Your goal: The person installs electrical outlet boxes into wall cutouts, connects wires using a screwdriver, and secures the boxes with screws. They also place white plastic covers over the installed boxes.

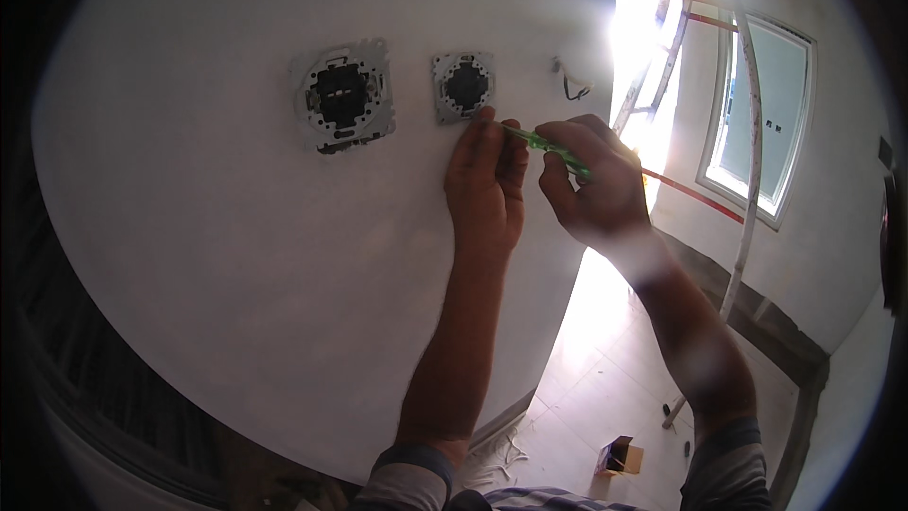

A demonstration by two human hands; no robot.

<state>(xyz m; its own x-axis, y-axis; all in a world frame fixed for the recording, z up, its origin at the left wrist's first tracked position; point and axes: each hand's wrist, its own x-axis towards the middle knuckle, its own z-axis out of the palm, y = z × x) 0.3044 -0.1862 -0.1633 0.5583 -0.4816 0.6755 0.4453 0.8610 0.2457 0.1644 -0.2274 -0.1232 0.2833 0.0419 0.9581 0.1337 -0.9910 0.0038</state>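
Observation:
Two switch or socket inserts with black middles and metal mounting frames are set in the white wall: a larger-looking insert (342,96) at left and a smaller-looking insert (464,87) to its right. My left hand (484,175) is raised to the lower edge of the right insert, its fingertips pinched together; whatever sits between them is hidden. In my right hand (605,175) is a screwdriver with a green translucent handle (566,157). Its tip end points left toward my left fingertips, and I cannot tell whether it touches anything.
Loose wires (572,83) stick out of the wall further right. Beyond the wall's edge a ladder (752,123) stands before a bright opening and a window (764,118). On the tiled floor lie an open small box (619,457) and white cable (499,454).

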